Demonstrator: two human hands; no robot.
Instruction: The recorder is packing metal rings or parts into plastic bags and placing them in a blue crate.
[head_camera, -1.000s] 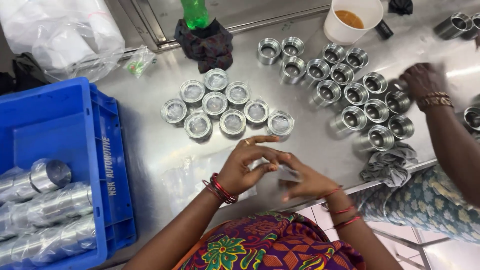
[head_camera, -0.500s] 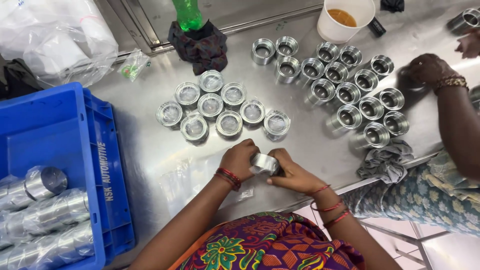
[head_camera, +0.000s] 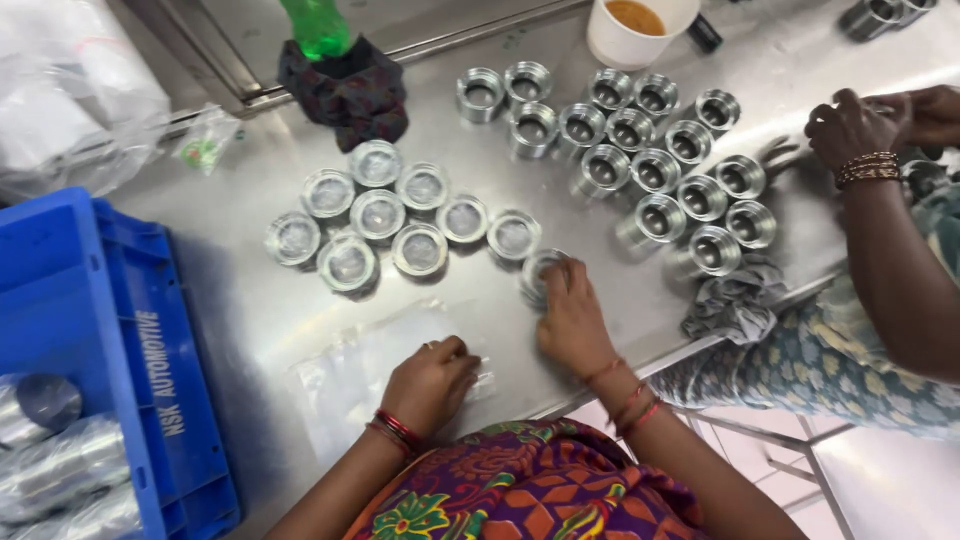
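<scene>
- The right hand rests fingers-down over a short metal ring at the near end of the wrapped cluster; fingertips cover its near rim, so whether it is truly gripped or only touched cannot be told
- That ring lies at about 11 o'clock from the right hand's knuckles, its bore pointing straight up, its axis upright on the tabletop
- The left hand is loosely curled, knuckles up, pressing on a clear plastic sheet that lies flat; it grasps nothing that can be made out
- From the left hand the ring sits at about 1 o'clock and well apart, so the right hand is plainly the nearer one
- At 12 o'clock from both hands stand the wrapped rings, close-packed and touching in two rough rows
- At 2 o'clock a second group of bare metal rings stands open-bored, near another person's hands
- The tabletop is brushed steel, shiny and smooth
- A blue crate with long metal cylinders sits at 9 o'clock, a green bottle in a dark cloth at 11, a white cup of brown liquid far at 1
</scene>
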